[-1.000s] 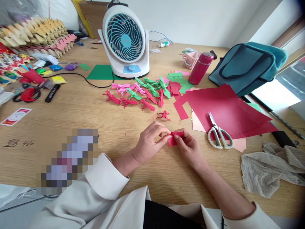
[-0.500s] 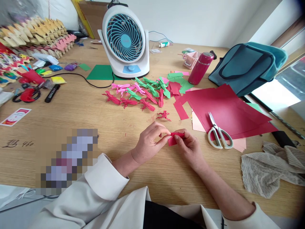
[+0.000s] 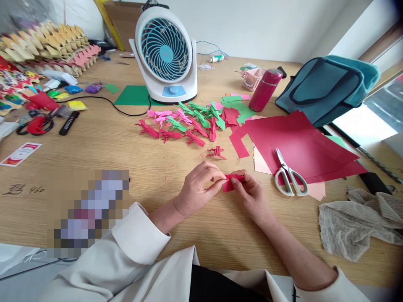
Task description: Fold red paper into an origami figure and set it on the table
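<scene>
A small piece of folded red paper (image 3: 228,186) is pinched between both hands above the table. My left hand (image 3: 199,184) has its thumb and forefinger closed on the paper's left corner. My right hand (image 3: 251,195) grips its right side, thumb on top and fingers behind. Just beyond my hands sits one folded red paper figure (image 3: 216,152). Farther back lies a cluster of folded figures in red, pink and green (image 3: 189,121). A loose red paper strip (image 3: 239,144) is to the right of the single figure.
White-handled scissors (image 3: 290,178) rest on large red paper sheets (image 3: 302,142) at the right. Behind stand a fan (image 3: 166,54), a red thermos (image 3: 265,90) and a teal bag (image 3: 324,92). A crumpled cloth (image 3: 346,226) lies near right; a black marker (image 3: 69,123) lies left.
Both hands keep almost the same pose, and the folded red paper has shifted very slightly to the right. The surrounding things have not moved.
</scene>
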The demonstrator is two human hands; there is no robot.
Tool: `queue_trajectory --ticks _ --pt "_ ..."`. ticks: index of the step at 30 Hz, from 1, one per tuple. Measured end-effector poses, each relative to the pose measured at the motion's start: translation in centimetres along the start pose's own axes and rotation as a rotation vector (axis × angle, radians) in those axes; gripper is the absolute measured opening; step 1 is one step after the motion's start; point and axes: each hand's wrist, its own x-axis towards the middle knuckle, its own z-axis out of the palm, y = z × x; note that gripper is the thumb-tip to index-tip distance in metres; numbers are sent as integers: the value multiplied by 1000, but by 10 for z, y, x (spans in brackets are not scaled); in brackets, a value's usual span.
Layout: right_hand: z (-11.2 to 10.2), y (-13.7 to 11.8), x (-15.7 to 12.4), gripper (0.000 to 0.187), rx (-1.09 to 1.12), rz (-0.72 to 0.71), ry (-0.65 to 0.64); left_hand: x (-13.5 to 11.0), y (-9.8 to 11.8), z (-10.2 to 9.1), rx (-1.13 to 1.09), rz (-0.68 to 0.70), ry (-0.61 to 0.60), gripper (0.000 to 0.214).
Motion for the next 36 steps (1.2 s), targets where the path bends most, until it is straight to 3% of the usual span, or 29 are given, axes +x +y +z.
queue_trajectory --ticks 36 --pt "0 -1 0 18 -2 -4 -8 -1 0 -1 3 12 -5 7"
